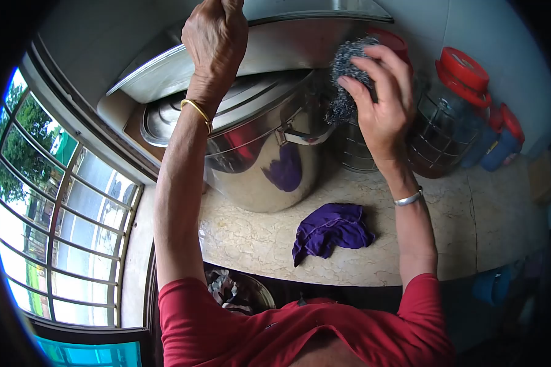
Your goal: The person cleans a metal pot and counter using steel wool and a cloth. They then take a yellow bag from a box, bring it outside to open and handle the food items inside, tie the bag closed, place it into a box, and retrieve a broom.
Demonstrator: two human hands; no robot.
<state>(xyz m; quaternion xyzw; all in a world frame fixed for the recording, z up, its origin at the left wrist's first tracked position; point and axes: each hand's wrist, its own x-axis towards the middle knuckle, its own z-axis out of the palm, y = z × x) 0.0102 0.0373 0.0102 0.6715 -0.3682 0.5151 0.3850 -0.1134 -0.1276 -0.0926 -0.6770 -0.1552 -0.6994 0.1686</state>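
My right hand [386, 92] grips a grey steel-wool scourer [344, 76] between thumb and fingers. My left hand [215, 37] is raised at the top edge of the view, fingers curled. Its fingertips are cut off, so what they grip is hidden. Behind it a large shallow metal pan [288, 46] leans tilted above a big steel pot [251, 177]. The pot's round lid [165, 119] lies under the pan. A crumpled purple cloth [332, 231] rests on the marble-patterned counter [404, 244], in front of the pot.
Right of the pot stand glass jars with red lids [462, 70] and a blue container with a red lid [502, 144]. A barred window [61, 214] is at the left. Below the counter's front edge sits a bin [260, 293] with crumpled material inside.
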